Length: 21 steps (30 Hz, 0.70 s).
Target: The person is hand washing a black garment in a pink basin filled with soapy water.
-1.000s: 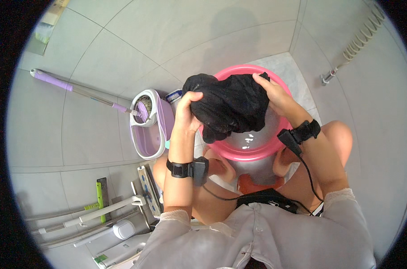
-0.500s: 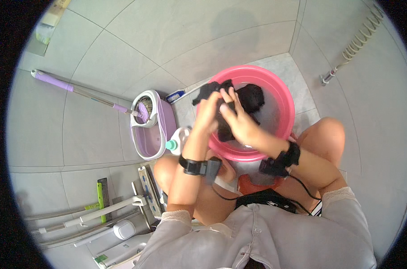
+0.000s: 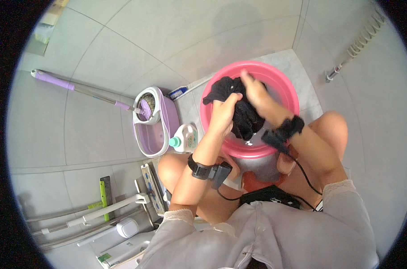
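A bunched black cloth garment (image 3: 245, 117), whose exact kind I cannot make out, hangs over the pink basin (image 3: 294, 103). My left hand (image 3: 224, 114) is closed on its near left part, thumb on top. Against the right side of the cloth lies my right hand (image 3: 260, 98), slightly blurred, its fingers stretched toward the far rim. Cloudy water with some foam shows below the cloth.
Left of the basin stand a white detergent bottle (image 3: 185, 138) with a green cap and a purple mop bucket (image 3: 170, 112) holding a mop (image 3: 73, 87). A blue brush (image 3: 178, 93) lies behind. A coiled hose (image 3: 362, 42) hangs on the right wall.
My hands, pressed together before, have moved apart, the right one rightward and farther off. The black cloth is now gathered into one larger bunch between them.
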{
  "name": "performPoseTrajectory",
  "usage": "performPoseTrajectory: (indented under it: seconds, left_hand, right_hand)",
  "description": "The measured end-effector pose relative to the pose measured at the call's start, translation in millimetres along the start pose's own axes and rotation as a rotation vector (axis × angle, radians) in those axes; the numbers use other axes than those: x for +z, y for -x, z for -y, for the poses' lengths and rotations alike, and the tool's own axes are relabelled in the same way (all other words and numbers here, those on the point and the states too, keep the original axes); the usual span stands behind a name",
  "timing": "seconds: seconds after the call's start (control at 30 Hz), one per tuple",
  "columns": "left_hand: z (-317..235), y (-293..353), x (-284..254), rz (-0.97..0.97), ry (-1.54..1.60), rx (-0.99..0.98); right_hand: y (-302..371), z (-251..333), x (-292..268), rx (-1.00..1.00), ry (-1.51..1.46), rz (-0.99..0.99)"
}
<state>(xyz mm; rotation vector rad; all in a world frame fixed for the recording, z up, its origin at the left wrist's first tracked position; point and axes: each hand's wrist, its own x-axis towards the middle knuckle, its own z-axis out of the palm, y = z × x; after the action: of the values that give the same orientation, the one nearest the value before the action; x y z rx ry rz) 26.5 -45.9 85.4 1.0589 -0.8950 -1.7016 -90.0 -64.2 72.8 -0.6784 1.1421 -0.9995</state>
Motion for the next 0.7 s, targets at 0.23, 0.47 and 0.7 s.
performPoseTrajectory:
  seconds: [0.23,0.47,0.7]
  left_hand:
    - [14.1,11.4,17.4,0.042,0.046,0.061]
    - [2.7,-11.1,-9.8,-0.075,0.054,0.032]
    - [-10.3,-17.4,-28.4,-0.095,0.052,-0.201]
  right_hand:
    - [-5.9,-9.4,-23.4,0.103,-0.14,0.064]
    - [6.1,-25.6,3.2,-0.384,0.203,-0.013]
    - [23.2,-51.5,38.2,-0.507,0.257,-0.04]
